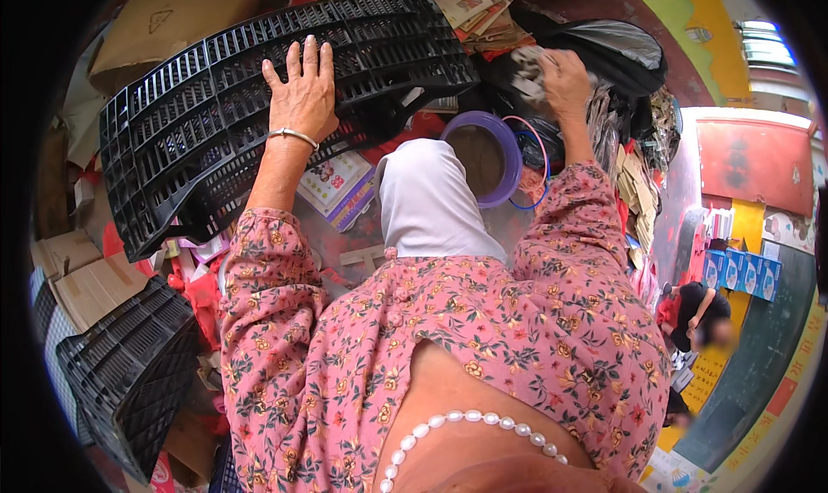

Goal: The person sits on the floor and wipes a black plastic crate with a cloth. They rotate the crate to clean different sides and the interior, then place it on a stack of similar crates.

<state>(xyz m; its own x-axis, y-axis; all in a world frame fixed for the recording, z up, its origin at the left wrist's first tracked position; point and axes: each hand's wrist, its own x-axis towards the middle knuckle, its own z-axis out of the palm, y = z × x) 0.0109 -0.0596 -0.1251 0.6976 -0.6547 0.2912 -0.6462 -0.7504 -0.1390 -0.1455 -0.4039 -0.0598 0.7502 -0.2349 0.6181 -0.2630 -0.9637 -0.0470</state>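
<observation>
Fingers spread apart, the left hand (304,99) rests on the black crate (211,96) at the upper left, slats beneath it. Upper right, the right hand (566,81) clamps a crumpled grey bundle (528,81), which shows left of its fingers.

Spreading out grey as the floor (366,234), mostly hiding under clutter. Bearing near its middle a purple tub (512,165), pink and blue hoops (546,150) beside it, a flat printed package (338,187) and a pale strip (362,256). Leaving unclear any direct contact with cardboard boxes (102,286) toward its left edge or a black crate (216,79) toward its far edge.
</observation>
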